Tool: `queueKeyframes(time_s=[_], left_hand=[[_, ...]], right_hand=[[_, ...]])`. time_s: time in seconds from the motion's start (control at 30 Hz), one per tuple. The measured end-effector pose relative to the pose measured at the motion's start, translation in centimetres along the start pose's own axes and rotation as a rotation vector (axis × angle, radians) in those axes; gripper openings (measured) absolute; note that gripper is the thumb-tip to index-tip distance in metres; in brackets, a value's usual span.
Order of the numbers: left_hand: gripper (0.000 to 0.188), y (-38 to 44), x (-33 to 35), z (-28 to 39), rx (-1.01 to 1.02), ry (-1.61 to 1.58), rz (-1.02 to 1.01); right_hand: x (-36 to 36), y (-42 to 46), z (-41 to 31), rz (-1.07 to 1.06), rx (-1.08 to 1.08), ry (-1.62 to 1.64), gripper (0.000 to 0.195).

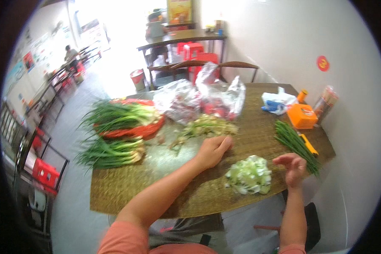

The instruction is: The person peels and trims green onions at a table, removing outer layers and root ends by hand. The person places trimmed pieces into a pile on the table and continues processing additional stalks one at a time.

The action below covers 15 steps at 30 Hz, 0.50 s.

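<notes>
My left hand (214, 151) is over the middle of the wooden table, beside a pile of yellowed scallion trimmings (209, 125). Its fingers are curled under and hidden, so I cannot see whether they hold anything. Nearer the table's right side, my right hand (292, 169) is raised with bent fingers apart, and nothing shows in it. Between the hands and closer to me lies a heap of pale green vegetable pieces (250, 174). A bunch of green stalks (295, 146) lies just beyond my right hand. Two scallion bunches, a far one (123, 116) and a near one (117, 152), lie at left.
Red plastic (136, 131) lies under the far scallions. Clear plastic bags (206, 98) stand at the table's back. An orange box (301, 116), a yellow-handled tool (309, 146) and a chopstick holder (325, 104) are near the wall. Two people are in the background.
</notes>
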<state>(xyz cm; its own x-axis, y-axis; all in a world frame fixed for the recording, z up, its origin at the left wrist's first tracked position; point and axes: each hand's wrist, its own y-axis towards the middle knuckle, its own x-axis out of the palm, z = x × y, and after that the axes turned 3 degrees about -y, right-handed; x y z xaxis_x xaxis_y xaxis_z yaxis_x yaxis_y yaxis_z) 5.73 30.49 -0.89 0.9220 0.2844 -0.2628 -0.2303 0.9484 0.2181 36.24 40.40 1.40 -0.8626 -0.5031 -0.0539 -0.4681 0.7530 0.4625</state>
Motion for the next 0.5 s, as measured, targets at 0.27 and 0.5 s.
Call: queueKeyframes(time_s=[0.27, 0.5], left_hand=[[0.023, -6.1, -5.7, 4.9, 0.085, 0.019, 0.076], [0.034, -12.4, -18.4, 2.1, 0.353, 0.197, 0.492]], right_hand=[[3.6, -1.4, -6.7, 0.108, -0.118, -0.079, 0.048], [20.8, 1.7, -9.8, -0.355, -0.02, -0.246, 0.012]])
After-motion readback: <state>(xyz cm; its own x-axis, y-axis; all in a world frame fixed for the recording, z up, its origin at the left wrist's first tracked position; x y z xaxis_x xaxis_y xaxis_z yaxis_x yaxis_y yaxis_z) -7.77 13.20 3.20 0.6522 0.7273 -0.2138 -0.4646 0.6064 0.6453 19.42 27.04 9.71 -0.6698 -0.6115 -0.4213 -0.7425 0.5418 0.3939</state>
